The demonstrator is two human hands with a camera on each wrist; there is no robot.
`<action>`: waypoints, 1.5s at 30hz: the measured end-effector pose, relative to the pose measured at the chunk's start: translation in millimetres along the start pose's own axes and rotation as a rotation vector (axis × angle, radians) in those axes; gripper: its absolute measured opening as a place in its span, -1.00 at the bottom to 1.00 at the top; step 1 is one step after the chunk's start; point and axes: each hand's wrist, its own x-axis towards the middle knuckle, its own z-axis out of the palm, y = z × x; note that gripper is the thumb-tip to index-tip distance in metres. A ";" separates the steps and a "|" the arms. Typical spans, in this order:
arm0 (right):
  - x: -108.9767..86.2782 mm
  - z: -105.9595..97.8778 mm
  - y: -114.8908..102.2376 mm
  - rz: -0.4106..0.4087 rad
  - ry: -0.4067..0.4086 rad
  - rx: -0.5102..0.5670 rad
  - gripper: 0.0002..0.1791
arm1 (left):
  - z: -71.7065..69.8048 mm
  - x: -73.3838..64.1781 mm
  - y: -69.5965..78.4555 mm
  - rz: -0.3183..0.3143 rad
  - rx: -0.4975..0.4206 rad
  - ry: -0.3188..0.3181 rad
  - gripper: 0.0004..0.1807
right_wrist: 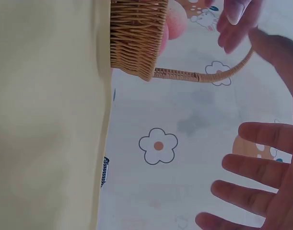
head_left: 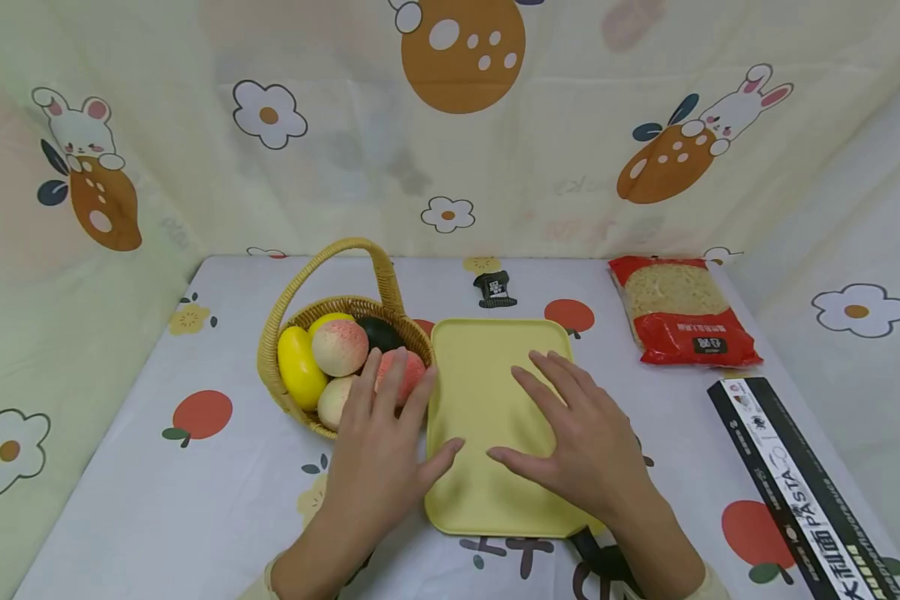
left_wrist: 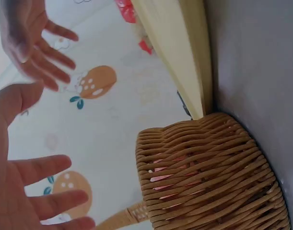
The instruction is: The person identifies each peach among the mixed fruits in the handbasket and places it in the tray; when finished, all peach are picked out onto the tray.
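My left hand [head_left: 382, 462] is spread, with straight fingers, over the near right side of a wicker basket [left_wrist: 208, 175]. Peaches [head_left: 341, 348], a yellow oval fruit [head_left: 302, 367] and a dark green item [head_left: 378, 332] fill the basket; my fingers partly hide the contents in the head view. Above the right half of a pale yellow rectangular tray [head_left: 472, 375] hovers my right hand [head_left: 588, 437], fingers apart and palm facing left. Both hands hold nothing, and their thumbs point towards each other across the tray. In the left wrist view, the basket stands against the tray's edge.
A red bag of pale dry food [head_left: 675, 312] lies back right, with a long black pasta box [head_left: 810, 492] nearer. Behind the tray is a small black object [head_left: 495, 289]. A black item [head_left: 607, 560] lies partly hidden by my right forearm. Printed cloth hangs around the table.
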 end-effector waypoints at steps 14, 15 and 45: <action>-10.5 -0.8 -2.3 0.013 0.124 0.059 -0.44 | -11.4 -13.2 -2.8 -0.058 -0.216 0.122 -0.53; -11.0 -0.7 -2.7 0.014 0.132 0.063 -0.49 | -11.8 -14.7 -2.9 -0.077 -0.227 0.111 -0.57; -24.1 9.9 3.0 0.028 0.197 0.162 -0.67 | -23.4 -55.6 -69.3 -0.973 -0.706 0.289 -0.42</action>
